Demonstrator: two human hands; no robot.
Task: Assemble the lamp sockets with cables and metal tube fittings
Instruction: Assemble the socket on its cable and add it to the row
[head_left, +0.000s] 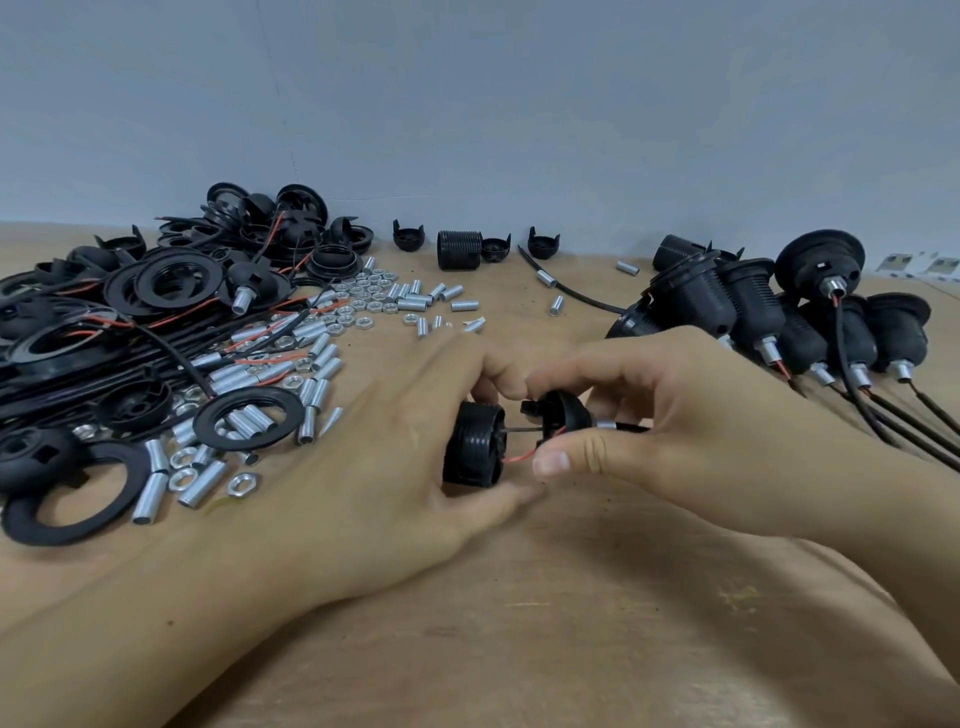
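At a bare plywood table (597, 597) against a plain grey wall (519, 104), a left hand (374, 467) grips a ribbed black socket body (475, 447) while the right hand (675, 415) pinches a domed black cap (563, 413) with metal tube fitting (606, 425). One red wire (519, 458) and one black join them. Threaded tubes (311, 364), nuts and flat rings lie piled left; finished sockets (779, 312) right.
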